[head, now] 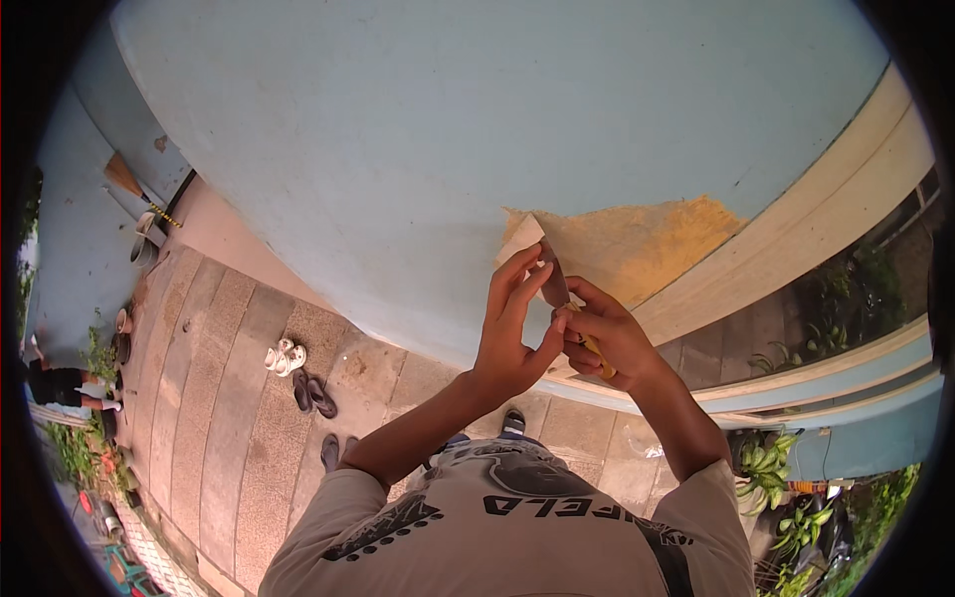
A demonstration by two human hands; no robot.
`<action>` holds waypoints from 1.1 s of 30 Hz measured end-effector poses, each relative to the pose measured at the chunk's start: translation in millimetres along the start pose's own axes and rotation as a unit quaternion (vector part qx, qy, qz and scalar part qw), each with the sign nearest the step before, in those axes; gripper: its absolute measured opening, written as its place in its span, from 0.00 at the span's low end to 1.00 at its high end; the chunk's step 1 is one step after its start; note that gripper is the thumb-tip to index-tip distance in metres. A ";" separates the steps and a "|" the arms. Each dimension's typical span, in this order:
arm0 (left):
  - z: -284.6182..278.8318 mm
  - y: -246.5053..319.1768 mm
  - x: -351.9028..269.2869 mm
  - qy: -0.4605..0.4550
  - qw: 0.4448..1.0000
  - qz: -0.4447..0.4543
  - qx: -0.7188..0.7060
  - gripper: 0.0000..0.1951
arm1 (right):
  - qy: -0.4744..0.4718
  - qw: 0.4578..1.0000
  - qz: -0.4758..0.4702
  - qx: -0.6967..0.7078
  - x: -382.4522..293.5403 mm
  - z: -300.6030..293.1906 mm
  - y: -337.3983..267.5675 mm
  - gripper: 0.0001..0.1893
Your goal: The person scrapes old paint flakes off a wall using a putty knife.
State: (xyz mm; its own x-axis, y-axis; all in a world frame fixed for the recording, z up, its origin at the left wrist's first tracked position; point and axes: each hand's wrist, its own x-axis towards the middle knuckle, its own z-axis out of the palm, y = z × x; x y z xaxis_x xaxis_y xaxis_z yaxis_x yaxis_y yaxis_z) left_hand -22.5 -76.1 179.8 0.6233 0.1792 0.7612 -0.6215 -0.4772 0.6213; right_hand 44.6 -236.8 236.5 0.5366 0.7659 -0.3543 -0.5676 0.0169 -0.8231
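My right hand (608,336) grips the yellow handle (595,357) of a putty knife. Its dark metal blade (553,280) points up against a light blue painted wall (448,134). Beside the blade is my left hand (515,332), its fingertips at the blade and a pale peeled flap of paint (524,235). The left thumb is close to the knife's neck, apart from the fingers; whether it touches is hard to see. To the right of the flap spreads a bare patch (634,246) of wall, grey-beige and ochre, with a ragged upper edge.
A cream window frame (776,261) borders the wall at right, with dark glass (813,313). On the tiled floor lie white clogs (285,357) and dark sandals (315,394). A broom (125,175) leans far left, where another person (60,384) stands. Potted plants (768,466) stand lower right.
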 end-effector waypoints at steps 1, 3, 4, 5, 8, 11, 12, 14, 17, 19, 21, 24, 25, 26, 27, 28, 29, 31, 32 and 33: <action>5.0 3.4 3.5 0.006 1.000 -0.003 0.009 0.30 | -0.009 1.000 0.005 -0.003 -1.7 -1.7 0.4 0.20; 15.4 10.6 9.4 0.052 0.998 -0.035 0.027 0.31 | -0.002 0.999 -0.001 0.043 -4.1 -7.4 1.1 0.21; 19.2 12.6 14.1 0.072 0.996 -0.052 0.033 0.32 | 0.002 0.999 -0.011 0.048 0.0 -12.7 2.8 0.22; 21.9 9.3 16.6 0.078 0.995 -0.055 0.041 0.32 | -0.006 0.999 -0.004 0.045 3.8 -14.3 2.5 0.22; 27.6 1.7 25.7 0.145 0.982 -0.082 0.086 0.32 | -0.026 0.998 -0.012 0.049 8.3 -13.3 5.9 0.22; 31.3 7.5 26.4 0.140 0.979 -0.088 0.119 0.29 | -0.013 0.995 -0.018 0.102 8.8 -15.8 6.4 0.22; 31.9 10.5 28.9 0.153 0.976 -0.078 0.137 0.27 | -0.030 0.994 -0.010 0.105 10.1 -18.1 4.1 0.22; 28.9 7.3 31.9 0.163 0.971 -0.079 0.155 0.28 | -0.050 0.993 0.000 0.107 16.0 -19.8 2.0 0.22; 30.7 8.2 33.6 0.177 0.965 -0.096 0.165 0.29 | -0.079 0.992 -0.009 0.097 20.8 -23.3 3.0 0.21; 32.0 14.4 32.0 0.149 0.969 -0.078 0.182 0.28 | -0.089 0.978 0.033 0.186 13.8 -27.5 5.1 0.20; 33.2 13.2 32.5 0.154 0.965 -0.070 0.201 0.28 | -0.093 0.979 0.037 0.180 19.3 -28.7 -0.8 0.20; 26.3 9.1 41.4 0.177 0.956 -0.066 0.225 0.30 | -0.097 0.982 0.025 0.162 26.5 -24.7 -1.0 0.20; 26.1 11.6 39.6 0.179 0.955 -0.068 0.228 0.30 | -0.100 0.984 0.009 0.149 29.1 -22.7 0.2 0.20; 26.9 16.0 36.1 0.161 0.959 -0.074 0.221 0.29 | -0.102 0.984 0.013 0.149 25.7 -24.1 1.8 0.20; 27.9 18.2 34.1 0.142 0.964 -0.079 0.212 0.29 | -0.095 0.980 0.033 0.172 18.2 -26.7 2.7 0.20; 29.1 18.3 33.3 0.133 0.964 -0.063 0.222 0.28 | -0.088 0.975 0.053 0.195 14.6 -27.2 2.2 0.20; 27.2 16.4 35.2 0.135 0.963 -0.063 0.223 0.28 | -0.089 0.975 0.054 0.194 17.4 -24.6 -1.1 0.20; 24.4 15.7 37.9 0.122 0.964 -0.077 0.223 0.30 | -0.077 0.980 0.048 0.176 19.6 -19.1 -4.2 0.20; 22.0 15.1 37.2 0.124 0.963 -0.082 0.223 0.30 | -0.076 0.980 0.049 0.177 19.9 -18.4 -1.5 0.20; 21.8 15.3 36.8 0.124 0.964 -0.083 0.222 0.30 | -0.081 0.980 0.039 0.176 21.9 -18.7 0.8 0.20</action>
State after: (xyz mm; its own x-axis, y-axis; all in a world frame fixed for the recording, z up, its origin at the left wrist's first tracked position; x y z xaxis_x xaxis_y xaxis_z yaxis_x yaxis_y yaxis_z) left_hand 1.2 -95.6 213.3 0.5294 0.4584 0.7139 -0.2251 -0.7354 0.6392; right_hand 67.7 -232.0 219.7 0.3931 0.8654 -0.3108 -0.7987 0.1538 -0.5818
